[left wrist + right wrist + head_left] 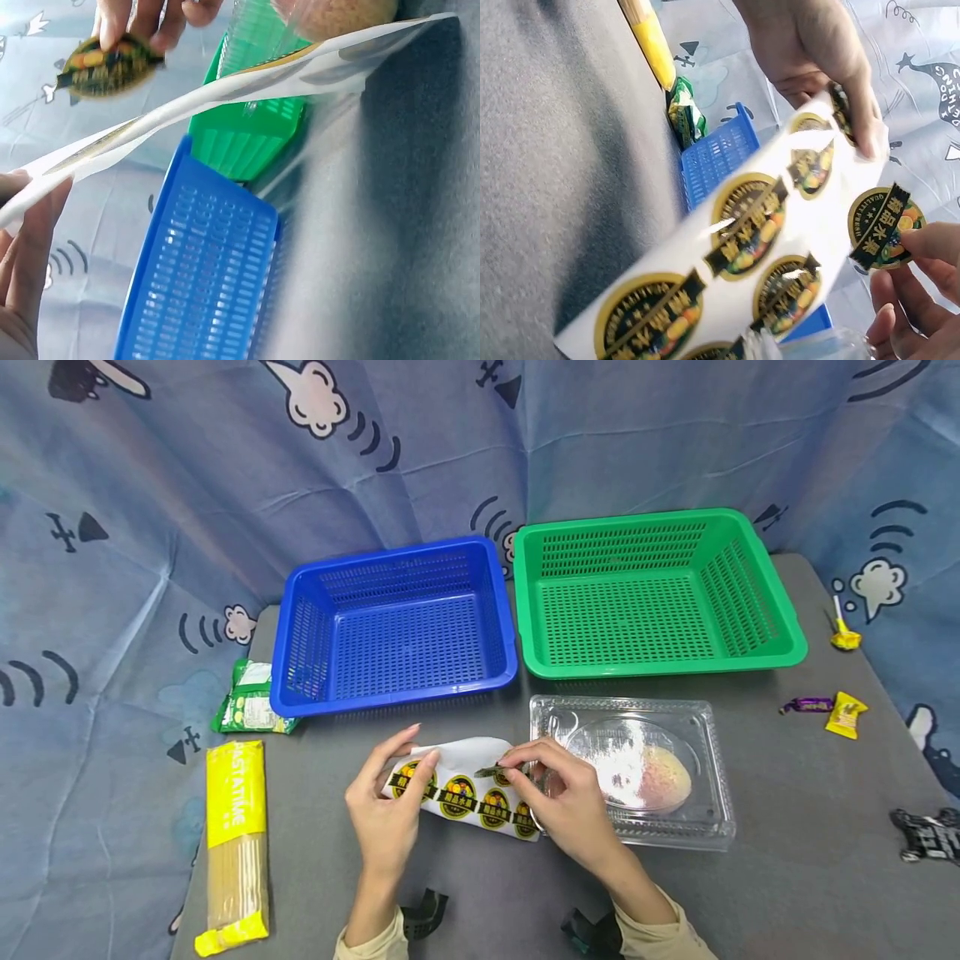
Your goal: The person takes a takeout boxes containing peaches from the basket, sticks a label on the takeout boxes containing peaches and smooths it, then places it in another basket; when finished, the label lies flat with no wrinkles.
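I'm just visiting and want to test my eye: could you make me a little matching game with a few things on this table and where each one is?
Things:
1. sticker sheet
2. pasta packet
3. clear plastic box
4. peeled sticker

Places:
A. in front of the green basket
B. pinched by the right hand
C. at the table's left edge
D. held by the left hand

Pairs: 1-D, 2-C, 3-A, 4-B

Cream long sleeves cover both forearms, with dark wrist-mounted devices beneath.
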A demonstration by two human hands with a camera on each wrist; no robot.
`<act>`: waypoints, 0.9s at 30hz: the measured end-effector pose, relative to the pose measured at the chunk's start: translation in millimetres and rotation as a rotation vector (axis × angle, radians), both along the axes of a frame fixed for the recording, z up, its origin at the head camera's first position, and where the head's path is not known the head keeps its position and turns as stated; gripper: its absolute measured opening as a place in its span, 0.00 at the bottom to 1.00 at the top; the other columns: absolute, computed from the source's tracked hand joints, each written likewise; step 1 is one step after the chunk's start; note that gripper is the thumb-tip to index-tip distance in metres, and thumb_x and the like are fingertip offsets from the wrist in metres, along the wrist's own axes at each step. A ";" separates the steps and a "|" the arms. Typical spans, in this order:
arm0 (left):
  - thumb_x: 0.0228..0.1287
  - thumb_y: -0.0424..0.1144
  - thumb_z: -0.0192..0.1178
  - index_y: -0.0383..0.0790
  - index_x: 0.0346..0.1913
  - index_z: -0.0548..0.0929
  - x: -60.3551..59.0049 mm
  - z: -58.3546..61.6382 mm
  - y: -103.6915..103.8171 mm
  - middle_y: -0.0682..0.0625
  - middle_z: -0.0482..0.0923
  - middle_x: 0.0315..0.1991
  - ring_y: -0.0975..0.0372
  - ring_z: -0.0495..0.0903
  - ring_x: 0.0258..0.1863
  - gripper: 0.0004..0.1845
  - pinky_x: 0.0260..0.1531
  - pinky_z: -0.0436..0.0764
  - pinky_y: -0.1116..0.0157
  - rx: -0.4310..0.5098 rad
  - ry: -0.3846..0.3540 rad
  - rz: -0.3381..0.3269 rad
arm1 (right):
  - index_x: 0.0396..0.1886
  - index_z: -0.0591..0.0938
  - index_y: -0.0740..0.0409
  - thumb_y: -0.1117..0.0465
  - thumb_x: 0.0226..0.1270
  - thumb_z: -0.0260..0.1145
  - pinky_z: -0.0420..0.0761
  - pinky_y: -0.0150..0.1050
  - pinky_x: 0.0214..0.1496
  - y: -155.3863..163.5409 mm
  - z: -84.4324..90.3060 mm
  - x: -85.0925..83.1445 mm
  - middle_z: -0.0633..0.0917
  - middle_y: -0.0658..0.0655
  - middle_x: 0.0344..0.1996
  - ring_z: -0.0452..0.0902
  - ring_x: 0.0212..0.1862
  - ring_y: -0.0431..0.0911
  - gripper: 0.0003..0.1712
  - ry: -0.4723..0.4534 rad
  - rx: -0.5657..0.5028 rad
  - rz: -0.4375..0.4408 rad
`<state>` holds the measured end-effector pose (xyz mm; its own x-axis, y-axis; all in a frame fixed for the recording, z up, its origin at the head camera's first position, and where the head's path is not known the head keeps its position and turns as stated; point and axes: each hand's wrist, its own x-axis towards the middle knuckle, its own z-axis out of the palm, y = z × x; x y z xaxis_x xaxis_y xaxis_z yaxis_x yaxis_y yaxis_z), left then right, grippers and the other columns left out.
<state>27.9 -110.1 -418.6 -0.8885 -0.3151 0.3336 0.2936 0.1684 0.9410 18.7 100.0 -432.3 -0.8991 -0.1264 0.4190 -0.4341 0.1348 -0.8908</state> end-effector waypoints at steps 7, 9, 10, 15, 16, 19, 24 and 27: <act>0.61 0.23 0.74 0.35 0.58 0.88 -3.6 -7.3 -14.5 0.55 0.85 0.43 0.72 0.85 0.34 0.21 0.28 0.80 0.77 -0.015 -0.072 0.023 | 0.43 0.89 0.63 0.82 0.62 0.71 0.73 0.27 0.28 23.7 4.0 -0.7 0.84 0.54 0.33 0.72 0.31 0.39 0.15 -0.076 -0.010 -0.038; 0.61 0.24 0.74 0.36 0.59 0.88 -5.4 -11.2 -21.1 0.56 0.85 0.45 0.72 0.86 0.36 0.22 0.29 0.80 0.78 -0.022 -0.097 0.040 | 0.43 0.90 0.63 0.81 0.63 0.71 0.72 0.25 0.28 33.9 5.5 -2.0 0.84 0.52 0.34 0.73 0.33 0.38 0.14 -0.088 0.025 -0.081; 0.61 0.25 0.74 0.37 0.59 0.88 -6.2 -13.1 -24.8 0.56 0.85 0.46 0.72 0.85 0.39 0.22 0.30 0.79 0.79 -0.030 -0.108 0.048 | 0.43 0.90 0.63 0.81 0.63 0.71 0.71 0.25 0.27 39.2 6.1 -2.7 0.84 0.51 0.34 0.72 0.33 0.37 0.14 -0.087 0.042 -0.104; 0.62 0.27 0.75 0.39 0.60 0.88 -9.8 -20.1 -43.3 0.59 0.86 0.51 0.69 0.84 0.53 0.22 0.45 0.80 0.80 -0.080 -0.169 0.088 | 0.44 0.91 0.63 0.80 0.63 0.72 0.68 0.25 0.25 64.8 9.0 -5.9 0.85 0.49 0.35 0.71 0.34 0.36 0.14 -0.051 0.104 -0.203; 0.62 0.27 0.75 0.39 0.60 0.88 -10.4 -21.3 -46.9 0.58 0.86 0.51 0.68 0.83 0.54 0.22 0.46 0.80 0.80 -0.089 -0.181 0.092 | 0.44 0.91 0.64 0.80 0.63 0.72 0.69 0.25 0.28 69.3 9.7 -6.4 0.86 0.50 0.36 0.72 0.34 0.36 0.14 -0.043 0.107 -0.214; 0.62 0.28 0.76 0.40 0.60 0.88 -11.7 -24.9 -57.4 0.52 0.87 0.51 0.70 0.85 0.49 0.23 0.40 0.81 0.79 -0.121 -0.236 0.103 | 0.45 0.91 0.65 0.81 0.61 0.73 0.72 0.24 0.35 82.3 11.6 -7.8 0.86 0.49 0.35 0.74 0.36 0.35 0.15 -0.040 0.134 -0.254; 0.62 0.30 0.76 0.41 0.60 0.87 -13.1 -30.5 -73.8 0.43 0.89 0.51 0.68 0.88 0.39 0.23 0.30 0.78 0.77 -0.245 -0.389 0.100 | 0.44 0.91 0.63 0.80 0.59 0.75 0.73 0.22 0.41 100.4 14.2 -7.8 0.84 0.37 0.34 0.77 0.36 0.30 0.16 -0.099 0.237 -0.321; 0.62 0.31 0.76 0.42 0.62 0.86 -13.7 -33.7 -80.2 0.44 0.89 0.54 0.59 0.91 0.42 0.24 0.38 0.78 0.74 -0.358 -0.497 0.084 | 0.43 0.91 0.61 0.79 0.60 0.75 0.73 0.21 0.41 107.3 14.3 -7.8 0.84 0.35 0.34 0.77 0.36 0.29 0.15 -0.118 0.285 -0.329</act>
<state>14.2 -190.3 -452.3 -0.9418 -0.3358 -0.0159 -0.1934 0.5026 0.8426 10.8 207.4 -418.1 -0.9505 0.0785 0.3006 -0.2245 0.4954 -0.8391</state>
